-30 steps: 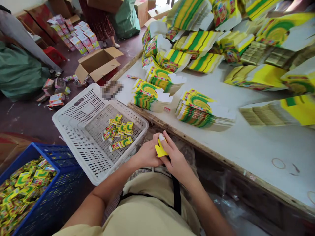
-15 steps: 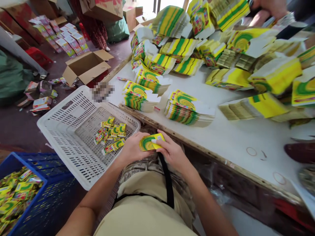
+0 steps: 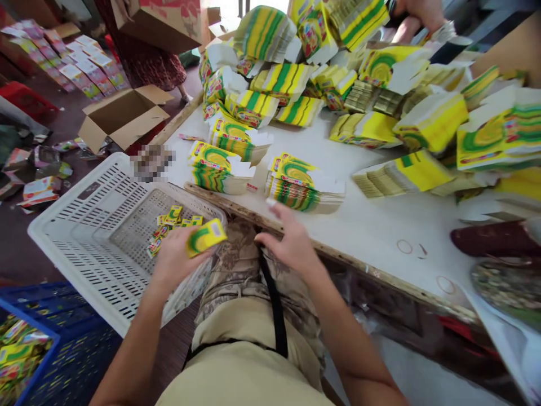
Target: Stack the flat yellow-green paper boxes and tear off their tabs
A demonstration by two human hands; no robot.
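A small yellow and green box is gripped in my left hand, over the near right side of a white plastic basket. Several similar small boxes lie on the basket's floor, partly hidden behind that hand. My right hand is empty, its thumb and fingers apart, above my lap at the table's edge. Just beyond its fingertips stands a stack of flat yellow-green cartons. Another carton stack is to the left of that one.
Piles of flat cartons cover the back of the white table. A blue crate of small packs is at lower left. An open cardboard box sits beyond the basket. Another person's hand shows at the top right.
My left hand has carried the small box leftward over the basket. My right hand has let go of it and opened toward the carton stack. The view has shifted to the right.
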